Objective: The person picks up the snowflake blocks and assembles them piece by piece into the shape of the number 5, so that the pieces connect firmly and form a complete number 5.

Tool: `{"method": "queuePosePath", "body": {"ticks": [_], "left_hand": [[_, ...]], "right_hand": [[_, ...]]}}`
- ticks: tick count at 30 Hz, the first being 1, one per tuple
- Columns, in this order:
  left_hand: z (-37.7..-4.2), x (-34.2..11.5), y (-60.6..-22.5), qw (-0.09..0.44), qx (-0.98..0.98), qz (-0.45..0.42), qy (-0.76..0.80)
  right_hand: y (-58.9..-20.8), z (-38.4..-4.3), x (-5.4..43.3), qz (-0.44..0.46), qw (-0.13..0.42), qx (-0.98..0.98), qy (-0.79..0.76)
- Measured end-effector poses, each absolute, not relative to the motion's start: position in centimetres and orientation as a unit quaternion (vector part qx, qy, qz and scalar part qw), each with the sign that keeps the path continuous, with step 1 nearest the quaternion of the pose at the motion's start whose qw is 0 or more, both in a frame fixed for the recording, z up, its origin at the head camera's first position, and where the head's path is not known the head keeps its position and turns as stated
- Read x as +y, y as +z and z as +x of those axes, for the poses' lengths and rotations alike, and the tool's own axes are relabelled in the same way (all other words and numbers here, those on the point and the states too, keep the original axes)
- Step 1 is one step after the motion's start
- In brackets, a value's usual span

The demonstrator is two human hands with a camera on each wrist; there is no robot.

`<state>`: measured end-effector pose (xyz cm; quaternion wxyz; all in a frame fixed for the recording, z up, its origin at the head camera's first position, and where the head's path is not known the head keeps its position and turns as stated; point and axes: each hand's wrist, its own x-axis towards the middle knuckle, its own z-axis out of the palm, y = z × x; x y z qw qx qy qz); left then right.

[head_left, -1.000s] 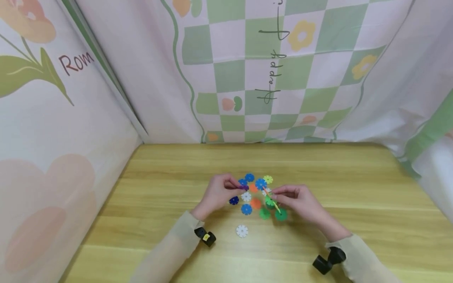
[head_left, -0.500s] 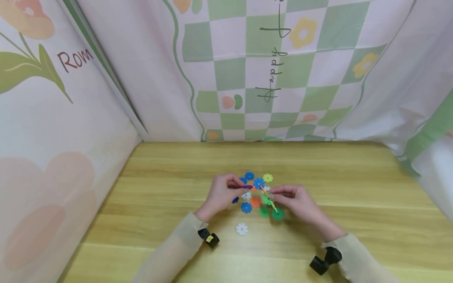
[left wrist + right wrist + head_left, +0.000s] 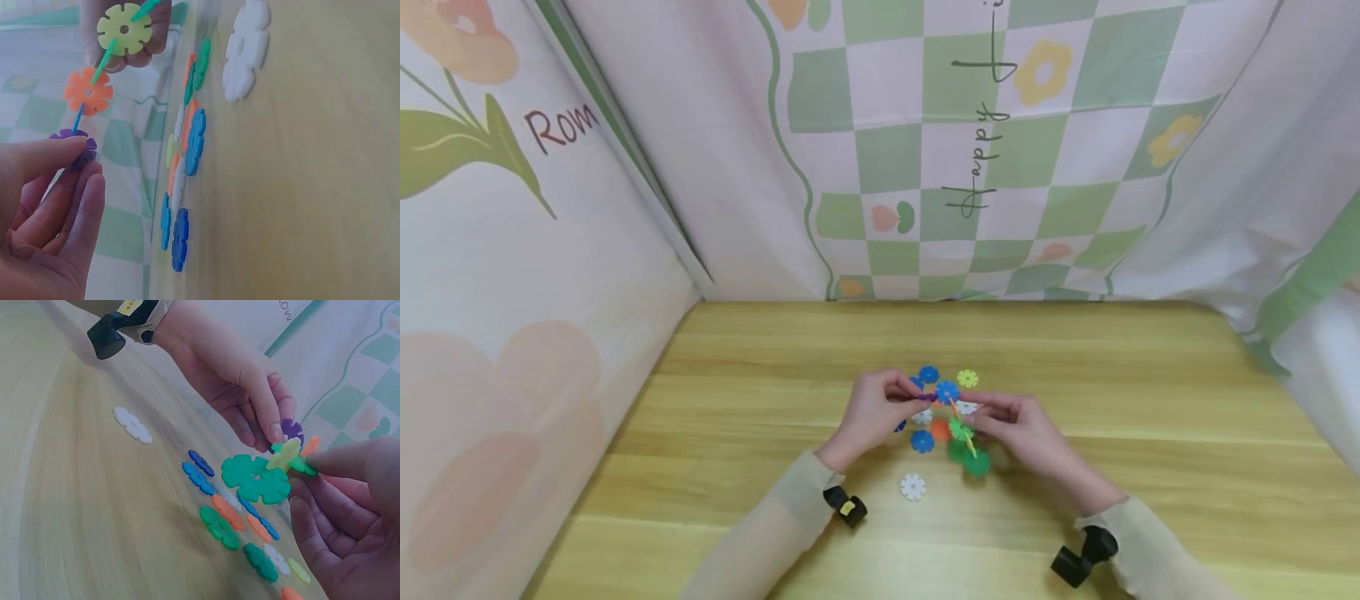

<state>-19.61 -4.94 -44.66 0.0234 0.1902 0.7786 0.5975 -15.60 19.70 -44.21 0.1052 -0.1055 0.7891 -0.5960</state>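
My left hand pinches a purple notched snowflake disc between thumb and fingers. My right hand grips a chain of interlocked discs: a blue disc, an orange one, a green one, a yellow one and a green end disc. In the left wrist view the blue disc shows edge-on, its rim right at the purple disc. The right index finger reaches along to the blue disc in the head view. Both hands hold their pieces above the table.
Loose discs lie under the hands: a blue one, an orange one, a yellow one and several others. A white disc lies apart, nearer the front. Patterned curtains stand behind the wooden table.
The right hand has moved left with the chain, bringing its blue disc up to the purple one, and its index finger has stretched out. The left hand has shifted slightly right.
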Motion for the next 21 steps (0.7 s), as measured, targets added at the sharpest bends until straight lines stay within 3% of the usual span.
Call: {"method": "queuePosePath", "body": {"ticks": [21], "left_hand": [[-18.72,-4.02,-43.93,0.008,0.783,0.213,0.585]], "right_hand": [[-43.78,-16.19,18.66,-0.08,0.078,0.782,-0.614]]}}
